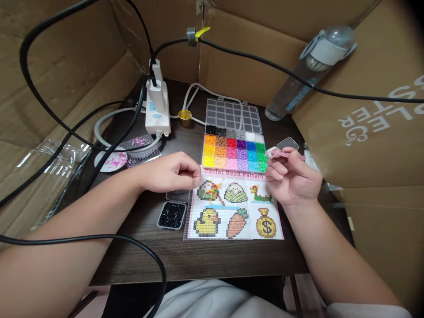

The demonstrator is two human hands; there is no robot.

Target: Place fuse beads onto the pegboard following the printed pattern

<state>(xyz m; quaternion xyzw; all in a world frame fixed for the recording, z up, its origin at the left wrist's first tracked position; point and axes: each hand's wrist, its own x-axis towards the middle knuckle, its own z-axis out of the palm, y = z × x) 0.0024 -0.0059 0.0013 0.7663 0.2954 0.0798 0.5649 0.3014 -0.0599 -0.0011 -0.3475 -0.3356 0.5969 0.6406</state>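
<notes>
My left hand [174, 172] rests on the dark table with its fingertips pinched together at the left edge of a bead pattern sheet [233, 208]; what they pinch is too small to see. Just below it lies a small open box of black beads [172, 214]. My right hand [289, 176] is curled round pink tweezers [281, 153], held above the sheet's right side. Behind the sheet stands an open bead case [234, 148] with many coloured compartments.
A white power strip [157, 104] with black cables [99, 132] lies at the back left, beside a gold cap [184, 116] and a mesh board with pink beads [141, 148]. A clear bottle [306, 70] leans at the back right. Cardboard walls [380, 132] surround the table.
</notes>
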